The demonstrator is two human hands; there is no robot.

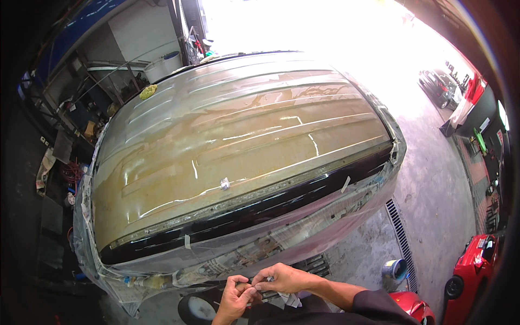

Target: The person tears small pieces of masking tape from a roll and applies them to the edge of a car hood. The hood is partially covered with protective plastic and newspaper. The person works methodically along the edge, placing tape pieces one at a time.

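Below the near edge of a vehicle roof [260,157], my two hands meet fingertip to fingertip. My left hand [234,299] has its fingers curled and pinched. Against them, the fingertips of my right hand [283,279] press together. Whatever small thing lies between them is too little and too covered to name. Some crumpled white paper or cloth [291,299] shows just under my right hand. The roof is dull brown-grey with wet-looking patches and thin white streaks. On it lies a small crumpled whitish piece [225,184].
Plastic sheeting [319,238] and newspaper [246,259] wrap the vehicle's side. A yellow cloth [148,91] rests at the roof's far left edge. On the floor at right are a blue can [394,269], a drain grate [402,246] and a red car [470,271]. A wheel [197,310] stands low, near my left hand.
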